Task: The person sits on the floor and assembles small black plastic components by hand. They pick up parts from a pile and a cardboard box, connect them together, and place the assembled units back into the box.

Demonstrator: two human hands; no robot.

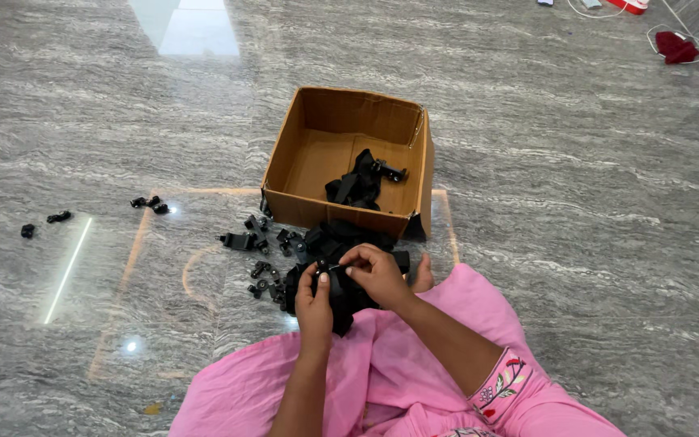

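My left hand (314, 301) and my right hand (376, 273) meet over a bundle of black straps (341, 301) that lies on my pink-clothed lap. Both hands grip the bundle, fingertips pinching a small fitting between them. More black strap material (340, 236) is heaped on the floor just beyond my hands. An open cardboard box (285, 154) stands farther out, and it holds another black strap piece with a clip (362, 182).
Several small black plastic parts (254, 241) are scattered on the polished grey stone floor left of my hands. More lie further left (149, 202), (58, 217). A red object and white cables (677, 44) lie at the top right. My pink garment (414, 364) covers the near floor.
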